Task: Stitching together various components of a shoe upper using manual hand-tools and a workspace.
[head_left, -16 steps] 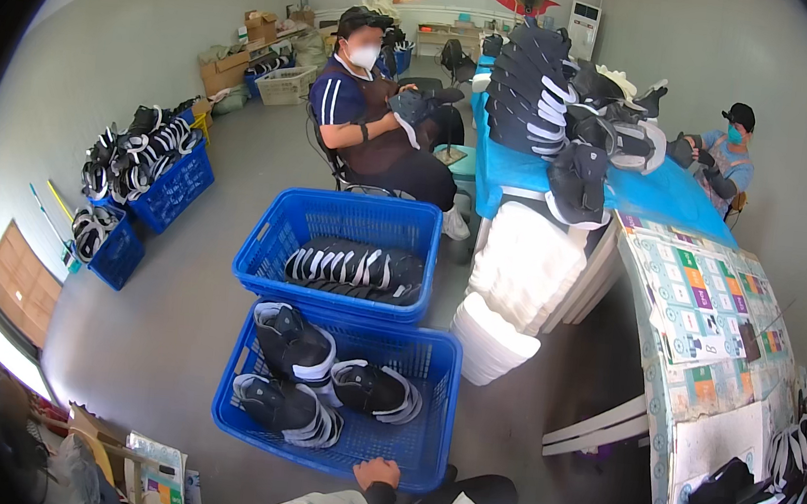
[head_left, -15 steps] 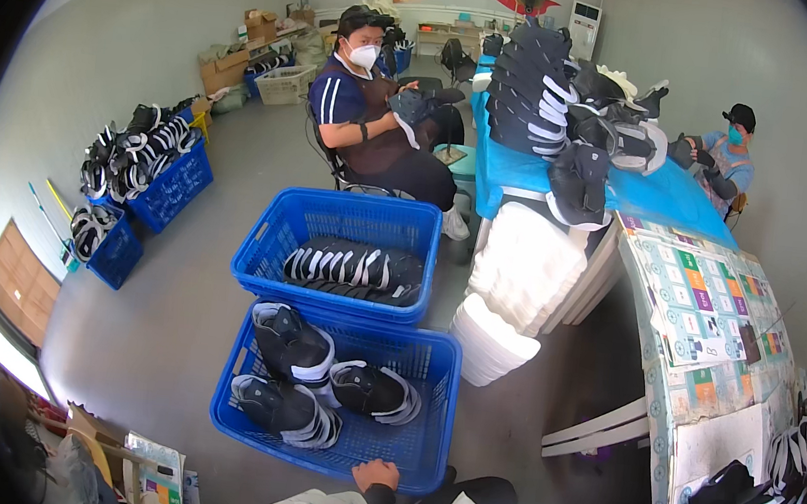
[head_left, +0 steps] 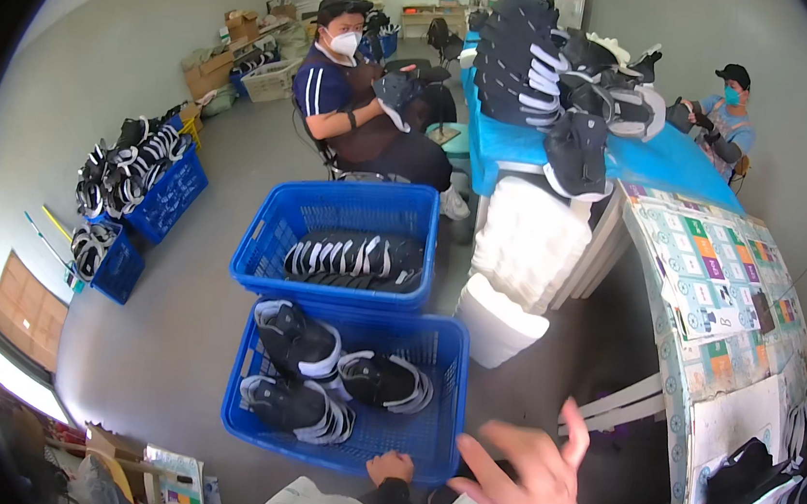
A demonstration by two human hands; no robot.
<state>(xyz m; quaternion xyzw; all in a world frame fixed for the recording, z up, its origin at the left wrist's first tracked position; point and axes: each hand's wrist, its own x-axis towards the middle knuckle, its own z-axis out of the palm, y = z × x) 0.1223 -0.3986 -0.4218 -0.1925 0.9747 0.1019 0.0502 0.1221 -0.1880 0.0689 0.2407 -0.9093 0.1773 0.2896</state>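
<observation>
Raised into view from the lower edge within the last half second, a worker's right hand (head_left: 528, 473) spreads its fingers wide, slightly blurred, just to the right of a blue plastic crate (head_left: 464, 394) on the workshop floor. The left hand (head_left: 391, 467) remains at that crate's near rim, its fingers curled; whether they grip the edge or merely rest against it cannot be told.

Three short stacks of black shoe uppers (head_left: 296, 409) with pale gray collars sit inside the crate, two toward its left side and one near the middle. Directly beyond stands a second blue crate (head_left: 265, 229), where more black, white-edged shoe pieces (head_left: 345, 256) lie overlapped in a row.

Past it, a seated co-worker (head_left: 366, 132) in a black cap, white mask and brown apron holds a dark shoe upper (head_left: 394, 96). To the right, a tall fanned pile of black uppers (head_left: 514, 63) rises from a table with a bright blue cover (head_left: 660, 160), and stacked white sheets (head_left: 530, 250) stand at its near end. Another co-worker (head_left: 731, 128), in a green mask, sits on the table's far side.
</observation>
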